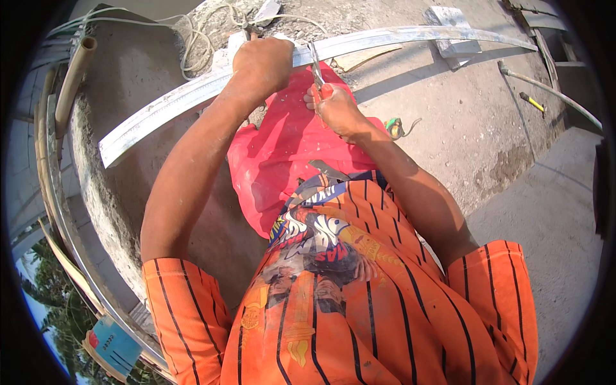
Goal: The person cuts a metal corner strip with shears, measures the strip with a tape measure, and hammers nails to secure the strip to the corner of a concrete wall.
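Observation:
A long, pale metal channel (359, 43) runs across the far part of the view, bowed by the lens. My left hand (263, 61) is closed over it left of centre. Just beyond these knuckles a dark metal piece (251, 31) sticks up; its lower part is hidden. In my right hand (337, 110) are snips (318, 72) with red handles, their blades pointing away from me at the channel's near edge. Between the blades, the exact contact is too small to tell. Under both arms lies the red cloth (282, 154) over my legs.
A white block (452, 32) supports the channel's right part. Pale cord (196, 48) and rubble lie at the far left. On the right are a long-handled tool (545, 90) and a yellow-and-black tool (532, 101). A green-and-yellow item (394, 127) lies by my right forearm.

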Demonstrator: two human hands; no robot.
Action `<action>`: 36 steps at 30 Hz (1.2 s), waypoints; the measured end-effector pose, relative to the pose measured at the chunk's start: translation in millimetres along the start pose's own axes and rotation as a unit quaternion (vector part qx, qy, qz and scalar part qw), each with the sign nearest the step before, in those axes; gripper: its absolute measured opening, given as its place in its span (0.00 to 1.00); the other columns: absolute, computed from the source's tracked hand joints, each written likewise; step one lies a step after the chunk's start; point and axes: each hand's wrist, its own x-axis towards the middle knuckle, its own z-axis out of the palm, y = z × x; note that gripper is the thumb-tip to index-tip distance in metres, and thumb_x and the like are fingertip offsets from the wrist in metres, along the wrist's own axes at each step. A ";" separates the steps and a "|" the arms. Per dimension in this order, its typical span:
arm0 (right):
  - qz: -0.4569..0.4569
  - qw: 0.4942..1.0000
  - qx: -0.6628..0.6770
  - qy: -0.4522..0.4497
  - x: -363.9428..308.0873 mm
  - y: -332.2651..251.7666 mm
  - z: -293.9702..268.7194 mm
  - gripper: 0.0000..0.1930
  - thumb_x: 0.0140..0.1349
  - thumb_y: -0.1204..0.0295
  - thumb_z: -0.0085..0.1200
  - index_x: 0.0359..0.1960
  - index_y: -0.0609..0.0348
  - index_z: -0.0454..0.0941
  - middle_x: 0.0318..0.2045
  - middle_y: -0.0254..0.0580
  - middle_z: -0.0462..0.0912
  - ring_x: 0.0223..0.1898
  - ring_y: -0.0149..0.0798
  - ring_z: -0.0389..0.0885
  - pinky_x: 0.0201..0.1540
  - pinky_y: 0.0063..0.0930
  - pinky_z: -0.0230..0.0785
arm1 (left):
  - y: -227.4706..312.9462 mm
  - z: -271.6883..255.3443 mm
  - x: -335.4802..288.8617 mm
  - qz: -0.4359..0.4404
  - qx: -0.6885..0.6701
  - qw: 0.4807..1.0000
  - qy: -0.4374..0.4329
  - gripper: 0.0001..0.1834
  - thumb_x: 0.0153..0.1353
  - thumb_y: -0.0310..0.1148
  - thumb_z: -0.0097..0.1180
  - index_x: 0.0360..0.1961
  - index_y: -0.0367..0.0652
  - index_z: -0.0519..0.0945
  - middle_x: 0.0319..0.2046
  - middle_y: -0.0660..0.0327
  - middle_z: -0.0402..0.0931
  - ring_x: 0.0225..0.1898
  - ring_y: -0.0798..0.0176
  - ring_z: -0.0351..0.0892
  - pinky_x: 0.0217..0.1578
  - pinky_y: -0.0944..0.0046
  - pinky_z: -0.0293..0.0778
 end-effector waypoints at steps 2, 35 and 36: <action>-0.010 1.000 0.006 0.016 -2.0 -0.9 0.2 0.10 0.57 0.75 0.50 0.42 0.61 0.73 0.36 0.37 0.77 0.37 0.31 0.74 0.41 0.28 0.67 | 1.3 2.8 1.2 -0.006 0.000 1.000 -0.002 0.15 0.51 0.26 0.53 0.42 0.43 0.78 0.35 0.51 0.81 0.39 0.48 0.82 0.38 0.51 0.78; 0.070 0.997 0.022 -0.015 6.9 -20.3 11.0 0.04 0.55 0.74 0.49 0.28 0.62 0.71 0.26 0.36 0.74 0.27 0.32 0.72 0.31 0.31 0.65 | -8.7 15.2 15.3 -0.054 0.016 0.997 -0.044 0.18 0.48 0.26 0.60 0.44 0.43 0.80 0.41 0.53 0.81 0.44 0.53 0.82 0.42 0.57 0.79; 0.090 0.995 0.022 -0.048 11.1 -19.0 5.4 0.05 0.55 0.75 0.47 0.31 0.64 0.71 0.28 0.37 0.75 0.28 0.33 0.73 0.32 0.29 0.66 | -6.5 16.8 14.2 -0.062 0.018 0.997 -0.047 0.17 0.47 0.27 0.61 0.41 0.43 0.82 0.41 0.54 0.82 0.44 0.54 0.82 0.41 0.58 0.79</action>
